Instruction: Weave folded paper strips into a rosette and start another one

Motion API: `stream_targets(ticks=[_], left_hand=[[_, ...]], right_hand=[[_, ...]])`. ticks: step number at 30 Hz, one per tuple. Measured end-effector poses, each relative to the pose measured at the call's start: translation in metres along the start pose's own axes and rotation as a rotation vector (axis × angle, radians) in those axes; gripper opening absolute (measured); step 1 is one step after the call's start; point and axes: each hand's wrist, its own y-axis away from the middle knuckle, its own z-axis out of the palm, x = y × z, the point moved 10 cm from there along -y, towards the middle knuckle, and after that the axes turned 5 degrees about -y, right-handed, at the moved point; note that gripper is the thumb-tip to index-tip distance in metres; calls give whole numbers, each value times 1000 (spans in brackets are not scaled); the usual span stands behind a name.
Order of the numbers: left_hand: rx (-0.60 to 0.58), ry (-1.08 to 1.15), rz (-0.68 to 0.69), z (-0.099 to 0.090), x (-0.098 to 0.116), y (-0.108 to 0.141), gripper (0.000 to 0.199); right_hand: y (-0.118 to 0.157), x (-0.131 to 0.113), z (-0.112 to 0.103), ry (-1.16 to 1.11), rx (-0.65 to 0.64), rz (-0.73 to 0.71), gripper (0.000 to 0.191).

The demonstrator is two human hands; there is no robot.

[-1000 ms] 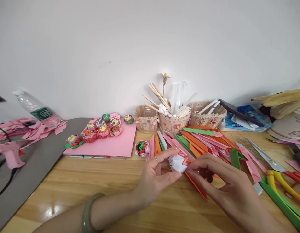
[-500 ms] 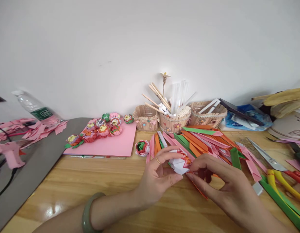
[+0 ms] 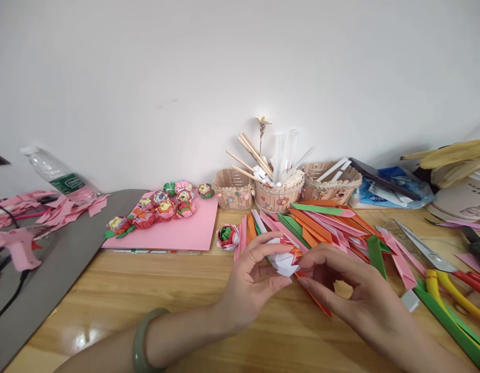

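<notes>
A folded paper flower point(image 3: 285, 262), white outside with orange and pink-red petals within, is held above the wooden table. My left hand point(image 3: 252, 280), with a ring and a green bangle, grips it between fingers and thumb. On its other side, the bent fingers of my right hand point(image 3: 341, 282) touch the petal edge, thumb and forefinger slightly apart. Behind both hands lies a heap of folded paper strips point(image 3: 321, 228) in orange, pink, green and white. A finished flower point(image 3: 228, 237), green and red with a pale rim, rests left of the heap.
Several paper flowers point(image 3: 165, 209) sit on pink paper point(image 3: 193, 235). Decorated wooden-stick baskets point(image 3: 279, 197) stand along the wall. Scissors point(image 3: 432, 256) with red handles and a yellow-handled tool point(image 3: 434, 290) lie right. A pink glue gun point(image 3: 20, 247) and a bottle point(image 3: 57, 173) are left.
Both hands and the paper flower have shifted very slightly, the flower a little up and left. My right fingers have moved slightly at its edge. Nothing has been let go.
</notes>
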Motion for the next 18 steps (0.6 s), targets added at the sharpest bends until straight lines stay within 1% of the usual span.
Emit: stream_targets(ticks=[1, 4, 6, 9, 14, 18], left_hand=[[6, 1, 0, 0, 0, 0, 35], [25, -6, -4, -2, 0, 0, 34], [14, -13, -5, -1, 0, 0, 34], [-10, -23, -3, 2, 0, 0, 34], [-13, -32, 27, 2, 2, 1, 35], [-32, -40, 41, 3, 1, 1, 37]], right_hand=[[-1, -1, 1, -9, -9, 2, 2], [-3, -4, 3, -14, -36, 0, 10], [-3, -4, 3, -4, -54, -4, 13], [-2, -3, 4, 2, -68, -2, 11], [-1, -3, 3, 13, -63, 8, 8], [-1, -6, 4, 33, -52, 7, 14]])
